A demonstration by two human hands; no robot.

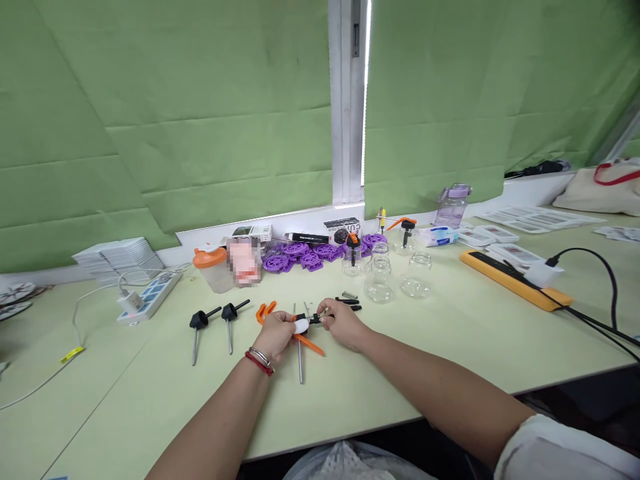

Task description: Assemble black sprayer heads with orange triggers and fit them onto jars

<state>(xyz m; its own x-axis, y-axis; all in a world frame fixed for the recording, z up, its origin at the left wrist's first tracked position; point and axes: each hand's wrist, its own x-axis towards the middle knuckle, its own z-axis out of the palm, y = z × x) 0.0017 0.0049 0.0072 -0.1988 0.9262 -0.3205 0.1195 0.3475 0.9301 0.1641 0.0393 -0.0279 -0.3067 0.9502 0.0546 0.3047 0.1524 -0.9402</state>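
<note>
Keeping the small black cylindrical plastic piece (315, 319) level while easing pressure on gently would probably suit this fine handwork. Both forearms reach over the near edge of the pale green table (340, 413), wrists angled inward. The left hand (274, 335) and right hand (345, 323) pinch the piece from opposite sides, mid-table, fingertips close together; the exact contact is partly hidden. Just beyond lies a coiled metal spring (349, 295).

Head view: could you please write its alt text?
A person's hands hold small black parts above a pale green table. To the left lie two black cone-shaped pieces with metal rods; clear jars and purple plastic pieces are behind.
</note>
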